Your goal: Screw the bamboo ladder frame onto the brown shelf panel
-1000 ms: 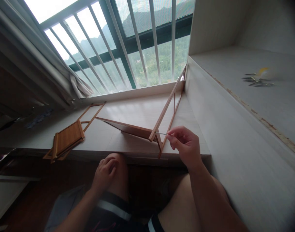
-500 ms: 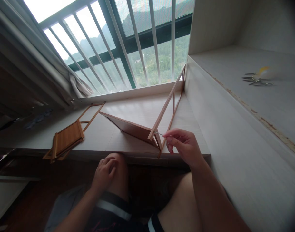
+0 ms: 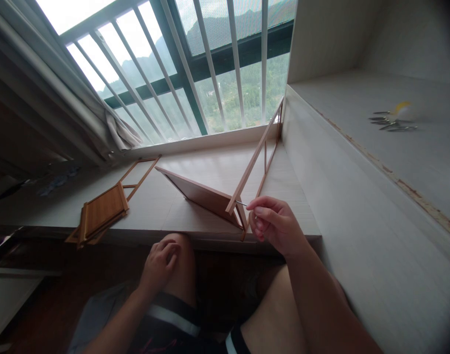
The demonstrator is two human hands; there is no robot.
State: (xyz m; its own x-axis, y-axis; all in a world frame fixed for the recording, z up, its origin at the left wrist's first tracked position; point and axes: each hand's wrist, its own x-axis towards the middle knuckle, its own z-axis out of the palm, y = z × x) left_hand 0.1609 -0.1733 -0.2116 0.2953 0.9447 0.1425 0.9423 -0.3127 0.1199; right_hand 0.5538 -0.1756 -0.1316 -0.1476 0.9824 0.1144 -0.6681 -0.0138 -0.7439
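My right hand (image 3: pixel 274 223) pinches a thin silver rod that looks like a hex key (image 3: pixel 241 203). Its far tip meets the near end of a wooden ladder-like frame (image 3: pixel 249 172), which stands on its long edge by the right side wall. A flat wooden panel (image 3: pixel 198 191) joins that frame near the same end and slants up to the left. Over my left knee lies my left hand (image 3: pixel 161 260), fingers loosely bent and holding nothing. The tip of the rod is hidden in the wood.
A stack of wooden panels (image 3: pixel 104 212) overhangs the front edge of the white sill (image 3: pixel 154 216), beside another wooden frame (image 3: pixel 148 172). Several metal pieces (image 3: pixel 389 123) and a yellow item (image 3: pixel 402 106) lie on the raised right shelf. Behind stands a barred window; a grey curtain (image 3: pixel 73 88) hangs left.
The panel's left end has risen and shifted to the right. My right hand has moved slightly left and its fingers have turned with the rod. My left hand has stayed in place.
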